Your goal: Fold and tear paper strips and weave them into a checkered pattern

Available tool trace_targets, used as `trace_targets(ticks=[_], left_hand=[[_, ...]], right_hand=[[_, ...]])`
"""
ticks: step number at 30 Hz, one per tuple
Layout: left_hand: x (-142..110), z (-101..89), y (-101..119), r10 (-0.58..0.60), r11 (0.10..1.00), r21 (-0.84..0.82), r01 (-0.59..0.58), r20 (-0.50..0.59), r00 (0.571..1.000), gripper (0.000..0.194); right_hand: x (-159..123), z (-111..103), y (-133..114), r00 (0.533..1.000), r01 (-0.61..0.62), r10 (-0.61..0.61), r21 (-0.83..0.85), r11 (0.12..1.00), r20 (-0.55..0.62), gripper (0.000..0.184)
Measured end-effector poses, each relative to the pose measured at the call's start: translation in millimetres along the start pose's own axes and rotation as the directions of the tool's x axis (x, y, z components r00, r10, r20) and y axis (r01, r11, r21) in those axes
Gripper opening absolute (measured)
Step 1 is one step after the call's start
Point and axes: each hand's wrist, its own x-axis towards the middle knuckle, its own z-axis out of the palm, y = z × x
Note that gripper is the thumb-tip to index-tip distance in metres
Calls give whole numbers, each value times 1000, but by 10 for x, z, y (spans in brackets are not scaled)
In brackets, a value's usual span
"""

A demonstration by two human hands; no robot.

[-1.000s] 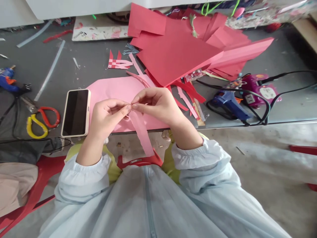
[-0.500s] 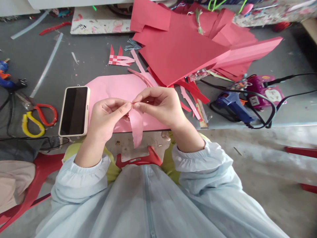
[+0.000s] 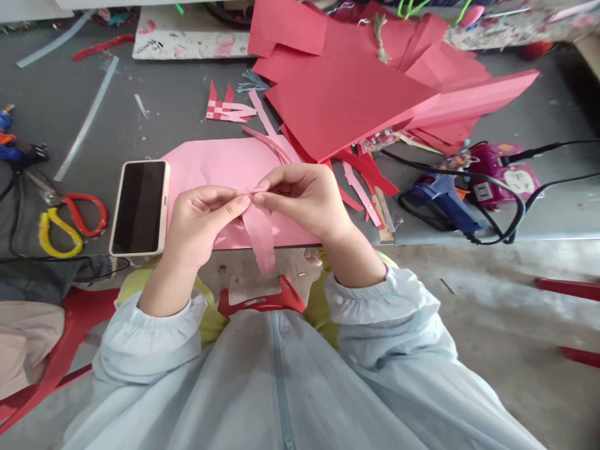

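A pink paper strip [image 3: 260, 240] hangs down past the table's front edge, its upper end pinched between both hands. My left hand [image 3: 202, 219] is closed, thumb against the forefinger on that end. Close beside it, my right hand [image 3: 307, 199] pinches the same strip, the two thumbs nearly meeting. The fingers partly cover how the strip is folded there. Below the hands lies a pink paper sheet [image 3: 210, 159]. Behind it rests a small woven piece of red and pink paper [image 3: 229, 110].
A phone [image 3: 139, 208] and red-and-yellow-handled scissors [image 3: 65, 215] lie at the left. Red paper sheets [image 3: 347, 94] are piled at the back, with cut strips [image 3: 360, 190] in front. At the right are a blue glue gun [image 3: 443, 200], its cord and a purple box [image 3: 504, 175].
The strip's hanging end has swung slightly right, and a bit more pink paper shows above the fingertips. Both hands keep their pinch in nearly the same place.
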Motion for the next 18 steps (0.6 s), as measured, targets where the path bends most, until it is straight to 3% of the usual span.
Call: trace_targets(ticks=[5,13,18], left_hand=[[9,31,9,16,999,-34,-16,-19,1000,15],[25,20,-16,2,1000,-29,-3,-43,999,15],[33,40,1,5,999,-37,-8,-71,997,16]], right_hand=[[-23,29,4,997,65,-67,-47,997,-45,34],[8,16,25,999,-30,29,-36,999,-38,41],[-1,48,4,999,-2,0,-34,999,-49,40]])
